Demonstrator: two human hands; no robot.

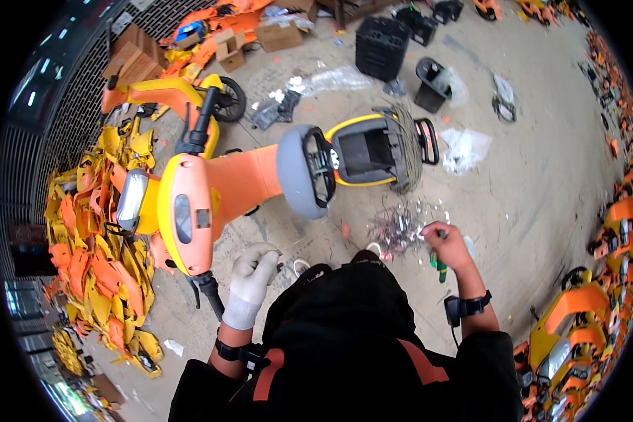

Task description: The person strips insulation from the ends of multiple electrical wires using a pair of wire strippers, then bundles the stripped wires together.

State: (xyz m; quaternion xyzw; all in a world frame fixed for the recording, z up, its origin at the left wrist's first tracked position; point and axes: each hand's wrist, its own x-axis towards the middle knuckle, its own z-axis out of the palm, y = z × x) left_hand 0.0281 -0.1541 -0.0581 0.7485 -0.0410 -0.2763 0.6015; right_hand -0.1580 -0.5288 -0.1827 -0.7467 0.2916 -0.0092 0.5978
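Observation:
My left hand (253,271), in a white knit glove, is in front of the scooter's near handlebar grip (211,293). Its fingers are curled, and a small dark thing shows by the fingertips; whether it is held is unclear. My bare right hand (448,247) is closed around a green-handled tool (442,271), whose working end is mostly hidden. Beyond that hand a heap of cut wires and small metal parts (398,227) lies on the floor. A yellow and orange electric scooter (242,174) stands before me, its grey seat (300,171) tipped up from the open storage compartment (366,150).
Yellow and orange body panels (100,264) are piled on the left. A black crate (382,47), a black bin (430,87) and plastic film (464,150) lie beyond the scooter. Cardboard boxes (279,37) are at the back; more scooters (569,322) line the right.

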